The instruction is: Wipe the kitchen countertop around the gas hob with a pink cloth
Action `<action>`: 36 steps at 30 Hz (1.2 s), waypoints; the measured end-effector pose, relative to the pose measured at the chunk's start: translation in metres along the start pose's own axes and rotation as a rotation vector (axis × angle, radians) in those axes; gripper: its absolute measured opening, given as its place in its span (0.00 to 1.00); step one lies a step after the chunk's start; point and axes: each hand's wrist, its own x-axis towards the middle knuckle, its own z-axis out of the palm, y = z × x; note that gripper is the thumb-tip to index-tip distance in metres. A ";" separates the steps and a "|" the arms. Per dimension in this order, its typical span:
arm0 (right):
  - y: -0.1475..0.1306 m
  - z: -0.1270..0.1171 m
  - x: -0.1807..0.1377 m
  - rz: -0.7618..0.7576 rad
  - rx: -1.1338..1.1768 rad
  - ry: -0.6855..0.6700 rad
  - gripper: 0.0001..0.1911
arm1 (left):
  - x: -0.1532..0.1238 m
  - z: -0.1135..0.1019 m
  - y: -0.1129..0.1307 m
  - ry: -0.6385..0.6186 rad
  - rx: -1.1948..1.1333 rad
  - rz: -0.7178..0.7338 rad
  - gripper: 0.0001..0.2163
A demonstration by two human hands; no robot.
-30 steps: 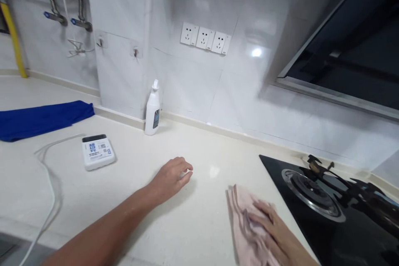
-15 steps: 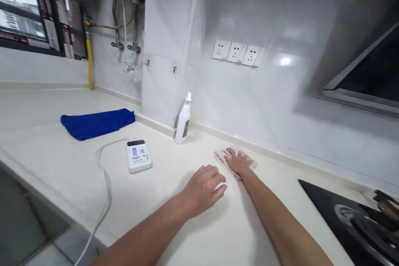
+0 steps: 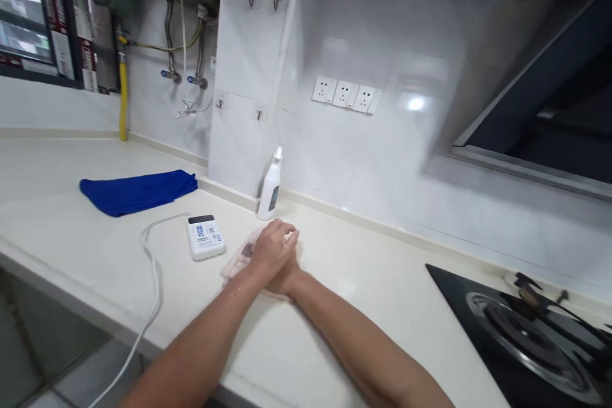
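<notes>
A pale pink cloth [image 3: 234, 266] lies on the counter, partly covered by both hands. My right hand [image 3: 287, 273] is down on it, its fingers mostly hidden behind the other hand. Above it, overlapping in view, is my left hand [image 3: 270, 245], loosely bent with the thumb apart from the fingers and nothing held. Whether the two hands touch I cannot tell. Just beyond them a white spray bottle [image 3: 270, 188] stands upright near the wall. To the left lies a white device [image 3: 205, 239] with a dark top strip and a printed label.
A white cable [image 3: 157, 287] runs from near the device over the front edge of the counter [image 3: 382, 306]. A blue cloth [image 3: 138, 192] lies at the back left. On the right is a black gas hob [image 3: 471, 312], with a dark range hood [image 3: 549, 121] overhead.
My right hand and the pink cloth have moved left across the counter, toward the white device. My left hand now overlaps the right one instead of hovering apart. The view has shifted right.
</notes>
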 end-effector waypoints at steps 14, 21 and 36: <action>0.073 -0.029 -0.236 -0.055 0.353 0.224 0.22 | -0.081 0.042 0.145 -0.625 -0.266 0.200 0.14; 0.106 -0.039 -0.342 0.077 0.127 0.316 0.13 | -0.113 0.060 0.173 -0.887 -0.026 0.305 0.36; 0.219 -0.053 -0.529 0.664 -0.251 0.660 0.27 | -0.097 0.092 0.226 -1.238 0.239 0.188 0.45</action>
